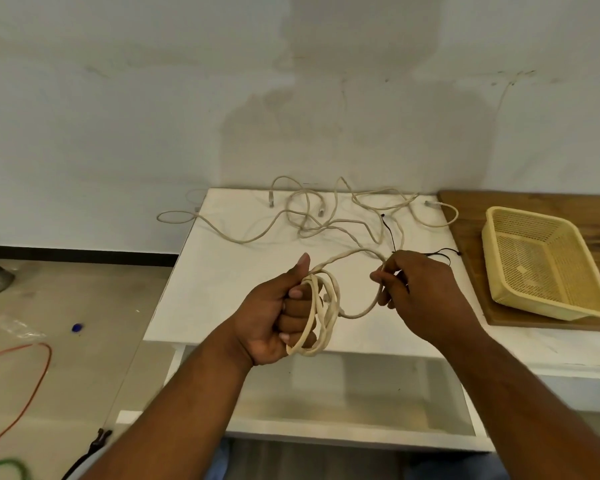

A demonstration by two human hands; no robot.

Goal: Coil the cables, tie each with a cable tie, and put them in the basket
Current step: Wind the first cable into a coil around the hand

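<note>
One cream cable coil [321,313] of several turns hung in the air in front of the desk [222,271], looped over the fingers of the left hand [278,317]. That hand's grip was closed round the loops, the knuckles facing right and the thumb pointing straight up. From the coil a free run of the same cable arched up and across to the right hand [413,289], whose curled fingers pinched it just beside the coil, with the back of the hand facing up. Both forearms reached forward, level with each other.

Farther back on the white desk lay a tangle of loose cables [309,216] in the same cream colour. I could not count how many, though several plug ends showed, and one loop hung off the left edge. Two thin black cable ties [388,230] lay near the right hand. One pale yellow mesh basket [541,261] sat well to the right on a wooden board [534,202]. On the floor to the left trailed one orange cable [32,375] and one green cable [4,465].
</note>
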